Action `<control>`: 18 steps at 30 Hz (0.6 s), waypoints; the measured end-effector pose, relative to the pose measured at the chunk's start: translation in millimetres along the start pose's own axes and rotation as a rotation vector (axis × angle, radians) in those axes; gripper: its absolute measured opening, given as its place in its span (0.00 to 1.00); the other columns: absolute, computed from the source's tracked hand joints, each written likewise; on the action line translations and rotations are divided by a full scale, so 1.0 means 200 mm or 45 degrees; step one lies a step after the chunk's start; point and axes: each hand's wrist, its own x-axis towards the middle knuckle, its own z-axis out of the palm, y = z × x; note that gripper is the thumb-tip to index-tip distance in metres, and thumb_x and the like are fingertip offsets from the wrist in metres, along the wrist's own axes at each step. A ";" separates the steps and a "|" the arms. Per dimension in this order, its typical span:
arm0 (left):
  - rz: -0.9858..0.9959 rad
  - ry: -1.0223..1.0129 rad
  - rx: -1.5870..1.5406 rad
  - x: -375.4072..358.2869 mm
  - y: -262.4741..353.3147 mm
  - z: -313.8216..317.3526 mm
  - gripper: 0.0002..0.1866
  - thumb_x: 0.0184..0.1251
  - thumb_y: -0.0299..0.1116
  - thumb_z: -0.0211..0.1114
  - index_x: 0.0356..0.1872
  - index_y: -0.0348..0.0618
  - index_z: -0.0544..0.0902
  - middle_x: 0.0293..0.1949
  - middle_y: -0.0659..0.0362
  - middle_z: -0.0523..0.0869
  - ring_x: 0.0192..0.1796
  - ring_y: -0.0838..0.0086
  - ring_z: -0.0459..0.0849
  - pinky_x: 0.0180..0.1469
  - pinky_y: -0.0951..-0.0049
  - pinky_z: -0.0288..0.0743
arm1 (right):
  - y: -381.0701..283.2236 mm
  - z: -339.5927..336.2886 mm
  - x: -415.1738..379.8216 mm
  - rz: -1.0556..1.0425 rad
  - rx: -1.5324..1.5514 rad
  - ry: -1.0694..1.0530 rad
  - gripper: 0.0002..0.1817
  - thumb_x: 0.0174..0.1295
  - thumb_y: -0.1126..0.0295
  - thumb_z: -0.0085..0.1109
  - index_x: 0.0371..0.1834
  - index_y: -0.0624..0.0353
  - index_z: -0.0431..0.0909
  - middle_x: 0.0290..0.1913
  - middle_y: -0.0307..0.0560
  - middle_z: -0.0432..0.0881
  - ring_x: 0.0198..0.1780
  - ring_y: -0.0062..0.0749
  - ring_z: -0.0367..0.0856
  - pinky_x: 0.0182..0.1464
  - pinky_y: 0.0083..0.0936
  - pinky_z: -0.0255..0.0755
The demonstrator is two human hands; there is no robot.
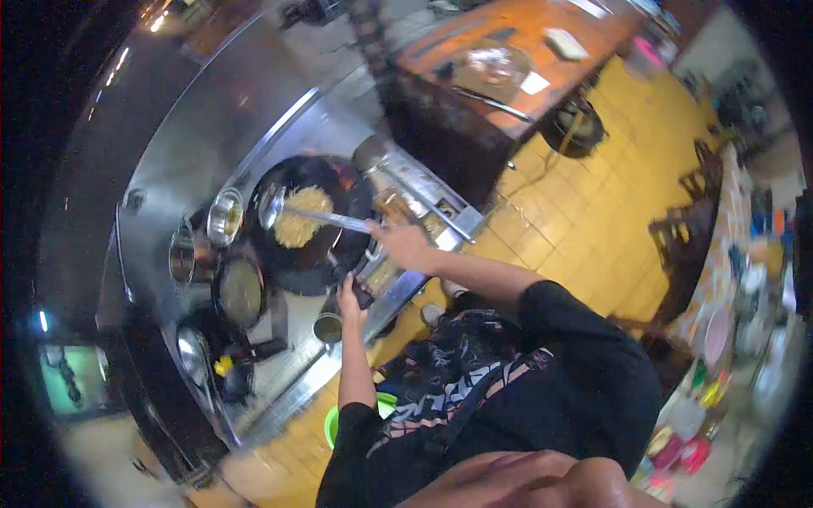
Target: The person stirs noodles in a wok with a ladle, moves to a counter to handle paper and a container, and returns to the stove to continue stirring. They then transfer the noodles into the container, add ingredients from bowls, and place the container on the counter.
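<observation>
A large black wok sits on the metal stove, with a pale yellow heap of noodle-like food in its middle. My right hand is closed around the end of a long metal ladle, whose round bowl lies at the far edge of the food. Close to the wok's near rim, my left hand is wrapped around a dark wok handle. A small pot stands just beside my left hand.
Left of the wok are a steel bowl, a glass-like container and a pan of pale liquid. Metal trays line its right side. Beyond stands an orange table; the floor is yellow tile.
</observation>
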 end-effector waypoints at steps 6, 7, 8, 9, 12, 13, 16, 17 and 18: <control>0.166 0.190 0.609 0.00 -0.04 -0.03 0.22 0.65 0.50 0.60 0.39 0.38 0.74 0.28 0.56 0.78 0.31 0.68 0.78 0.33 0.66 0.74 | 0.23 0.28 0.01 0.023 0.156 -0.326 0.30 0.57 0.67 0.51 0.66 0.49 0.63 0.38 0.55 0.82 0.37 0.49 0.84 0.34 0.43 0.78; 0.457 0.508 1.298 0.15 -0.11 -0.23 0.27 0.64 0.51 0.59 0.45 0.32 0.74 0.33 0.50 0.81 0.37 0.60 0.80 0.40 0.59 0.73 | 0.34 0.26 -0.04 -0.108 0.218 -0.351 0.28 0.56 0.66 0.52 0.64 0.51 0.66 0.38 0.54 0.82 0.38 0.49 0.83 0.35 0.43 0.78; 0.629 0.643 1.817 0.10 -0.12 -0.23 0.30 0.63 0.51 0.60 0.50 0.28 0.73 0.38 0.45 0.81 0.44 0.52 0.79 0.47 0.54 0.70 | 0.49 0.24 -0.13 -0.045 0.226 -0.317 0.28 0.56 0.66 0.52 0.64 0.51 0.66 0.38 0.54 0.82 0.38 0.49 0.83 0.35 0.43 0.78; 0.827 1.038 2.030 -0.09 -0.15 0.00 0.28 0.60 0.48 0.63 0.48 0.30 0.73 0.40 0.42 0.80 0.46 0.47 0.79 0.51 0.53 0.69 | 0.63 0.22 -0.23 -0.091 0.327 -0.329 0.25 0.56 0.66 0.52 0.60 0.52 0.69 0.38 0.55 0.82 0.39 0.50 0.82 0.36 0.44 0.77; 1.112 0.644 1.454 -0.24 -0.33 0.40 0.19 0.65 0.40 0.63 0.45 0.34 0.73 0.40 0.49 0.81 0.42 0.59 0.80 0.45 0.63 0.74 | 1.09 0.05 -0.81 -0.074 0.530 0.034 0.17 0.59 0.61 0.56 0.46 0.60 0.75 0.38 0.58 0.81 0.42 0.56 0.79 0.43 0.47 0.73; 0.838 0.358 1.208 -0.35 -0.40 0.71 0.18 0.67 0.40 0.61 0.46 0.35 0.72 0.39 0.50 0.81 0.42 0.62 0.80 0.44 0.66 0.74 | 1.27 -0.03 -1.07 -0.018 0.523 0.125 0.17 0.59 0.62 0.54 0.49 0.59 0.75 0.39 0.58 0.81 0.42 0.56 0.79 0.44 0.46 0.73; 0.298 -0.701 0.702 -0.62 -0.71 1.71 0.22 0.70 0.46 0.55 0.49 0.34 0.71 0.39 0.51 0.81 0.43 0.67 0.79 0.49 0.70 0.71 | 1.78 -0.15 -1.91 0.711 0.485 0.264 0.21 0.60 0.59 0.51 0.55 0.55 0.75 0.43 0.57 0.82 0.46 0.54 0.79 0.48 0.43 0.73; 0.261 -1.123 0.565 -0.77 -0.83 2.03 0.26 0.70 0.51 0.52 0.49 0.34 0.71 0.40 0.49 0.81 0.44 0.65 0.79 0.50 0.68 0.71 | 1.91 -0.21 -2.22 1.067 0.769 0.278 0.21 0.60 0.56 0.52 0.53 0.53 0.77 0.44 0.55 0.82 0.47 0.51 0.80 0.48 0.41 0.73; 0.212 -1.535 0.409 -0.97 -0.91 2.37 0.30 0.70 0.56 0.50 0.50 0.33 0.71 0.41 0.47 0.81 0.44 0.64 0.79 0.51 0.67 0.70 | 2.12 -0.14 -2.54 1.137 0.691 0.523 0.19 0.60 0.56 0.53 0.51 0.51 0.79 0.43 0.54 0.83 0.44 0.48 0.81 0.46 0.41 0.74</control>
